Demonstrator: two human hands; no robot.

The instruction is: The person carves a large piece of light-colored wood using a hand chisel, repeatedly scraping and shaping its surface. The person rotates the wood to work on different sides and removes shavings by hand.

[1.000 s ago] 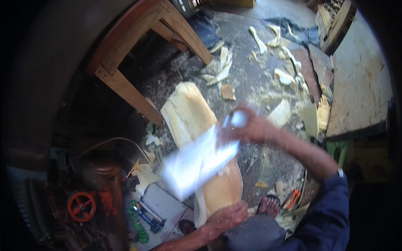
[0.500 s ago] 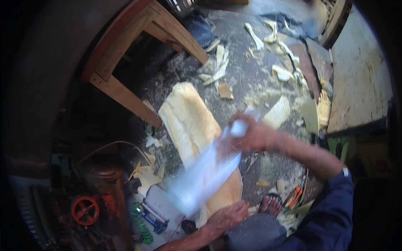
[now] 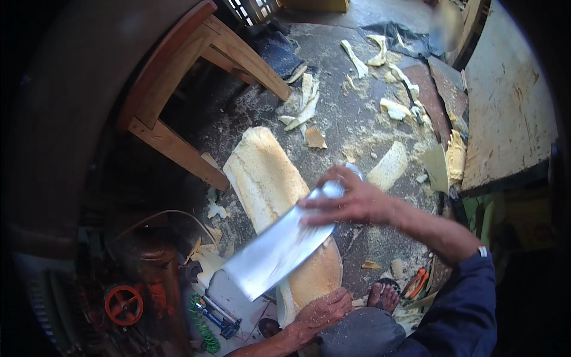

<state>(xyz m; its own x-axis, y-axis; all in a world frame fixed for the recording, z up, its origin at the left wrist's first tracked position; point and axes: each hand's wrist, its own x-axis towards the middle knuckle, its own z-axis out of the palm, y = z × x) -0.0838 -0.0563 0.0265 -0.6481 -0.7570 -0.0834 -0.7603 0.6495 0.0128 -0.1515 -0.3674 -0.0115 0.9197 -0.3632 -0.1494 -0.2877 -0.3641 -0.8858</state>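
**Shiny blade clearer across the big foam piece**

The dark floor (image 3: 333,80) is dusty and has foam bits all over it. A wooden stand (image 3: 178,156) with thick legs is at the upper left. In the middle is the long yellow foam piece (image 3: 270,172), with its near end by the person's grey knee (image 3: 363,333).

A wide, shiny metal blade (image 3: 279,250) slants across the foam. Half a second ago it was a blurry streak; now its edges are much easier to see. I cannot tell if it touches the foam.

The right hand (image 3: 357,199) has its grip closed on the blade's upper end, and it is a bit lower in view than before. The left hand (image 3: 324,309) is on the foam's near end, just as it was. Its fingers are curled, but I cannot tell if that grip pinches the foam.

Small orange-handled pliers (image 3: 416,283) lie near the person's foot (image 3: 383,296).
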